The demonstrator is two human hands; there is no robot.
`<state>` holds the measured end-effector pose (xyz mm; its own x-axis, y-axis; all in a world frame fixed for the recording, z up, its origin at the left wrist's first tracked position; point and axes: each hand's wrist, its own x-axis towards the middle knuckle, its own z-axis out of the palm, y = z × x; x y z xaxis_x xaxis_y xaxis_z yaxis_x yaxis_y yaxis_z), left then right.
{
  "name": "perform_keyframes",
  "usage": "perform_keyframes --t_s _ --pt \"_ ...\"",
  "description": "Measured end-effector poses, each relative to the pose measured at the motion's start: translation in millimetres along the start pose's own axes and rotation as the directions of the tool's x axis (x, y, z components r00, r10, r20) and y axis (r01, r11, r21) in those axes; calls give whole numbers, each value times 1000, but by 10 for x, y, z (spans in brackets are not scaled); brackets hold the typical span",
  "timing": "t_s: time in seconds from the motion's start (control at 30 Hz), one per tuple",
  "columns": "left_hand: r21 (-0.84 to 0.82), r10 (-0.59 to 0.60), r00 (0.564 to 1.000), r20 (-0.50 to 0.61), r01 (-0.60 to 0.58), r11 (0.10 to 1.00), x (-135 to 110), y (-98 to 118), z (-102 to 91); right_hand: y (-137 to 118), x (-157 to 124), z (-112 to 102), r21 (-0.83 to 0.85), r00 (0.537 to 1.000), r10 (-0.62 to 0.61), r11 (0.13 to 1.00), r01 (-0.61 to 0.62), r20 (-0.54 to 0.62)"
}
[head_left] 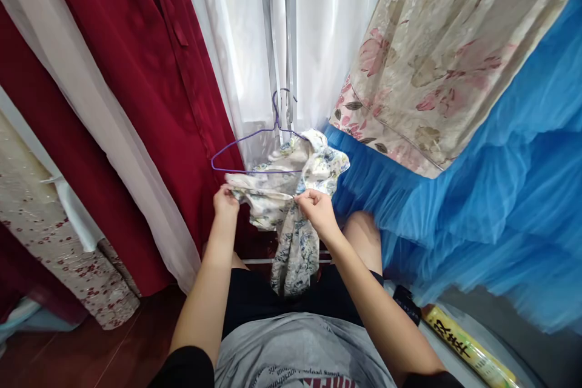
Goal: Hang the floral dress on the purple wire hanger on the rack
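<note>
Holding garment (295,236) partly on hanger (276,123)
Pinching it in closed left hand (226,200) and right hand (317,209), apparently for tension.

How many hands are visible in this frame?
2. The left hand grips the left edge of the floral garment; the right hand pinches it nearer the middle, below the purple hanger. Both are the camera wearer's; no other hand shows.

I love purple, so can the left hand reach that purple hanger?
Probably yes: the left hand is near the bare end of the purple hanger; the way looks free once it releases the floral garment.
</note>
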<state>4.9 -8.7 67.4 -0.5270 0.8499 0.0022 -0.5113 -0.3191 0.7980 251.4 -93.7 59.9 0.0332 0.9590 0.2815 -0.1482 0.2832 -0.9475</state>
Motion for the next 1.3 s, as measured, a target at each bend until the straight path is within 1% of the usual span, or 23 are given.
perform_keyframes --t_s 0.1,0.17,0.2,0.23,0.3,0.33,0.4,0.47,0.53,0.57,0.6,0.67,0.7,0.73,0.77,0.8,0.83,0.9,0.93,1.0,1.1,1.2,1.3 --pt "55 -143 984 109 138 989 -321 -300 43 209 -64 -275 10 987 48 999 -47 -152" --pt "97 -189 952 242 170 981 -554 -331 130 282 -131 -481 -48 977 65 996 -76 -202" --pt "123 -183 925 334 149 981 -676 -302 190 289 -166 -566 -105 981 80 990 -99 -175" --pt "151 -158 890 428 102 983 -803 -254 260 275 -199 -626 -177 988 100 977 -121 -119" --pt "218 -92 800 593 -50 975 -1069 -138 420 194 -258 -659 -317 989 131 943 -103 68" --pt "253 -65 757 650 -135 958 -1203 -86 503 135 -282 -633 -355 974 128 933 -54 187" --pt "308 -28 684 729 -292 906 -1443 -20 659 6 -316 -528 -333 919 82 941 55 385" --pt "322 28 619 785 -446 835 -1605 -7 769 -110 -330 -420 -235 883 42 969 78 467" --pt "314 74 569 819 -552 772 -1665 -40 801 -203 -328 -379 -138 897 43 990 20 440" --pt "319 44 542 839 -557 767 -1662 -72 779 -246 -323 -395 -95 908 49 995 -10 417" --pt "337 -30 507 861 -526 780 -1643 -114 732 -288 -318 -435 -57 915 53 998 -33 399" --pt "448 -288 393 873 -416 791 -1584 -222 566 -378 -304 -577 -19 926 51 999 -47 373" --pt "529 -421 331 844 -389 755 -1554 -281 456 -426 -288 -670 -18 934 48 999 -44 353" --pt "600 -526 290 800 -406 689 -1527 -338 338 -474 -261 -771 -26 944 47 999 -40 327" --pt "648 -591 284 755 -464 604 -1503 -386 221 -523 -217 -877 -40 956 43 999 -32 290" --pt "667 -619 307 723 -541 512 -1483 -421 113 -568 -149 -984 -54 970 29 998 -17 243" --pt "665 -612 347 711 -616 423 -1464 -437 23 -608 -53 -1087 -68 981 4 998 9 191" --pt "637 -523 435 733 -709 303 -1432 -406 -84 -665 224 -1265 -115 992 -86 989 97 97" --pt "626 -464 467 752 -726 284 -1419 -361 -96 -681 401 -1332 -149 987 -144 977 152 66" --pt "597 -344 496 797 -730 332 -1410 -233 -50 -691 796 -1406 -241 973 -221 943 231 65" --pt "509 -208 471 857 -713 482 -1443 -36 120 -687 1358 -1336 -217 970 -233 946 241 62" --pt "443 -123 460 879 -694 567 -1479 56 267 -708 1708 -1074 -129 988 -119 983 131 102" --pt "414 -37 503 864 -666 621 -1431 54 268 -756 1793 -755 -86 977 42 996 -24 208"
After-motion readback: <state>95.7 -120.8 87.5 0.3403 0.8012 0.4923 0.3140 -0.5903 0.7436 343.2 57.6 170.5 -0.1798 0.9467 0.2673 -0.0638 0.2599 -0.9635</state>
